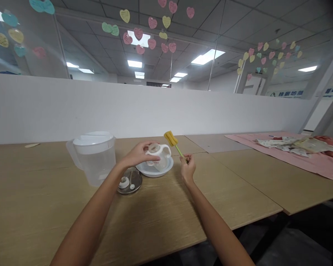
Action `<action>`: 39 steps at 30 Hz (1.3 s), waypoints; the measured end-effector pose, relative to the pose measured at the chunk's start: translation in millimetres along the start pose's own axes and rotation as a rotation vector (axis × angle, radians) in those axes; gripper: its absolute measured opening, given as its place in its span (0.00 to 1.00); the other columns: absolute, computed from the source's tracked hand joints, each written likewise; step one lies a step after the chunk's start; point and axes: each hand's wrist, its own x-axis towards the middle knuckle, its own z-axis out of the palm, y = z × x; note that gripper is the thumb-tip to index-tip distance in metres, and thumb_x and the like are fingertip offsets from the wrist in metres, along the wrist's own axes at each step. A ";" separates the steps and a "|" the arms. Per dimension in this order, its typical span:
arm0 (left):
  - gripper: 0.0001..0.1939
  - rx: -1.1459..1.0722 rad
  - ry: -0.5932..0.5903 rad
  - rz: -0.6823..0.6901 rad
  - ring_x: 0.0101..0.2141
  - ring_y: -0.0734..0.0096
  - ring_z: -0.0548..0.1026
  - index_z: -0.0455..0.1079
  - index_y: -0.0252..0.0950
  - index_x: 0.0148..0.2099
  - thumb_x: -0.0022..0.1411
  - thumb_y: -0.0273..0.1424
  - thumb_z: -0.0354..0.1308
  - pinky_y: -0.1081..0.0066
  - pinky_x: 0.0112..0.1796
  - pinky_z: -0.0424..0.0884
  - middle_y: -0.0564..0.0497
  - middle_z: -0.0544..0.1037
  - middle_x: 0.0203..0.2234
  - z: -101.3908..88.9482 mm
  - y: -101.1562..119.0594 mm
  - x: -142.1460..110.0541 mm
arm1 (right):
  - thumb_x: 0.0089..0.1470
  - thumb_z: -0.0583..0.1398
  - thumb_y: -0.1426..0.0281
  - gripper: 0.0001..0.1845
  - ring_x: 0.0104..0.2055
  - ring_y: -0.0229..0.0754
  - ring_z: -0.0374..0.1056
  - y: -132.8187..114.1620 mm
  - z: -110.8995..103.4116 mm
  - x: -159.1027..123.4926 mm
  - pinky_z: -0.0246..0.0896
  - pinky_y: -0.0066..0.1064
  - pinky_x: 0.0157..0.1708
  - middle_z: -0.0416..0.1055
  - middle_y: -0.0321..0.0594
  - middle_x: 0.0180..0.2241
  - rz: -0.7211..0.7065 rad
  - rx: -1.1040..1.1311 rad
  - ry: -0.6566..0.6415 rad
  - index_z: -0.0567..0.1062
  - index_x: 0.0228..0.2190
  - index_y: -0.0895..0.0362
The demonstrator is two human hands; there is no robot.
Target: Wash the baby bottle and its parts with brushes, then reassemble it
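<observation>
My left hand is closed around a clear baby bottle with a white two-handled collar, held over a white basin. The bottle's mouth faces up, with no cap on it. In my right hand is a bottle brush, gripped by its green handle. Its yellow sponge head points up and to the left, to the right of the bottle and apart from it. Close by the basin, left of it, a dark shallow dish holds a white cap part and a thin tube with a small white end.
A lidded clear plastic pitcher with liquid stands left of the dish. On the far right a pink cloth lies under crumpled plastic packaging. A white partition rises behind the wooden table.
</observation>
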 end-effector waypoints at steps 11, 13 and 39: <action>0.27 0.555 0.397 0.109 0.47 0.58 0.68 0.64 0.34 0.53 0.51 0.35 0.62 0.63 0.49 0.63 0.45 0.72 0.47 -1.4 -34.5 10.6 | 0.44 0.56 0.63 0.09 0.23 0.37 0.63 -11.2 -12.0 -12.3 0.56 0.27 0.25 0.68 0.36 0.23 -0.333 -0.077 -0.157 0.68 0.26 0.56; 0.26 0.641 0.391 0.147 0.47 0.57 0.68 0.64 0.35 0.53 0.51 0.32 0.62 0.62 0.48 0.63 0.45 0.72 0.47 -1.5 -35.7 10.9 | 0.44 0.57 0.64 0.08 0.23 0.37 0.64 -11.0 -15.1 -12.3 0.58 0.28 0.26 0.69 0.37 0.23 -0.430 -0.163 -0.148 0.70 0.26 0.56; 0.22 0.974 0.189 0.375 0.45 0.58 0.64 0.66 0.36 0.50 0.51 0.21 0.56 0.61 0.45 0.61 0.44 0.71 0.44 43.4 -29.3 16.7 | 0.52 0.55 0.71 0.06 0.28 0.38 0.69 -12.7 -6.8 -22.0 0.60 0.27 0.30 0.73 0.39 0.25 -0.922 -0.327 -0.191 0.73 0.29 0.56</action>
